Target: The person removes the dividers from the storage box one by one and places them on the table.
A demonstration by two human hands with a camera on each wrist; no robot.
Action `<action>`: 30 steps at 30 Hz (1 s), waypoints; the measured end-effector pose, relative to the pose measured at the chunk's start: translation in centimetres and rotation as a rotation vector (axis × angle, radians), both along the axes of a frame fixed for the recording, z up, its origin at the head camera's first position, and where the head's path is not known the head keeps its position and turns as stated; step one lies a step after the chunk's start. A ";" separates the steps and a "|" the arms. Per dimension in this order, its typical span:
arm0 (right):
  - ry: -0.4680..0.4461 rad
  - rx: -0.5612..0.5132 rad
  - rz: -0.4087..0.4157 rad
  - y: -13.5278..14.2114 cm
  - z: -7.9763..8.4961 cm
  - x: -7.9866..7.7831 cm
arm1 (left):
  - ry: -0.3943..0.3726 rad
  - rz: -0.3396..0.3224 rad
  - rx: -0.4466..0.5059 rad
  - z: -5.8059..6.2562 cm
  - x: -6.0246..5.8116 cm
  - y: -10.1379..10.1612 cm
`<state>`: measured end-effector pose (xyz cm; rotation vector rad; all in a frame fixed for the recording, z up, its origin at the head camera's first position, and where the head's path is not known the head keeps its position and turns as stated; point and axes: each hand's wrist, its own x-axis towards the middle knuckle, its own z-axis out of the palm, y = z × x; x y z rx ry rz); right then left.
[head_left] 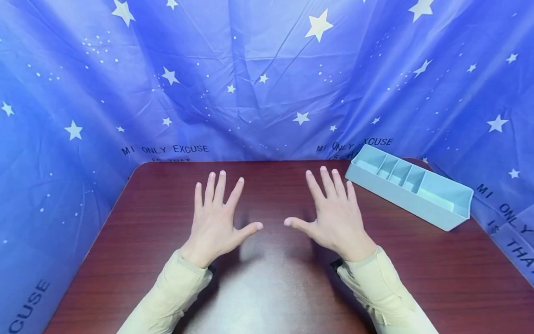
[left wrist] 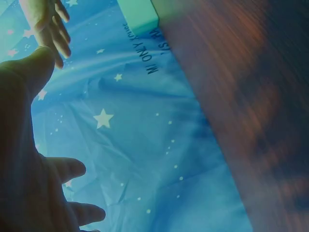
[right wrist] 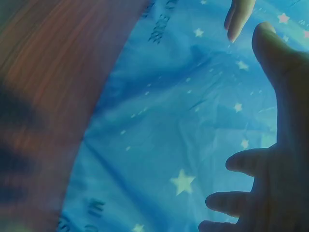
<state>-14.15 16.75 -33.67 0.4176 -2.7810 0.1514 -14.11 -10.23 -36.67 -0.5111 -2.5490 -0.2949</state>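
Both hands hover over the dark reddish-brown table (head_left: pixel 258 287), backs up and fingers spread straight. My left hand (head_left: pixel 214 222) is left of centre, its thumb pointing toward the other hand, and it holds nothing. Opposite it, my right hand (head_left: pixel 339 222) is just as bare, its thumb turned inward. A light blue divided tray (head_left: pixel 400 197) lies beyond the right hand at the table's far right, set at a slant. Several compartments show in it, with a long one at its right end. In the left wrist view a corner of the tray (left wrist: pixel 139 14) appears at the top.
A blue curtain (head_left: pixel 250 69) with white stars and printed words hangs behind the table and along both sides. The table's back edge (head_left: pixel 250 161) runs close to the curtain. Pale sleeves (head_left: pixel 175 287) cover both forearms, with a small dark piece under each wrist.
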 end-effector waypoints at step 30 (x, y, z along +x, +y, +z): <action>-0.120 -0.118 -0.180 13.2 -2.2 -1.2 | -0.182 -0.131 -0.121 0.6 -5.7 10.5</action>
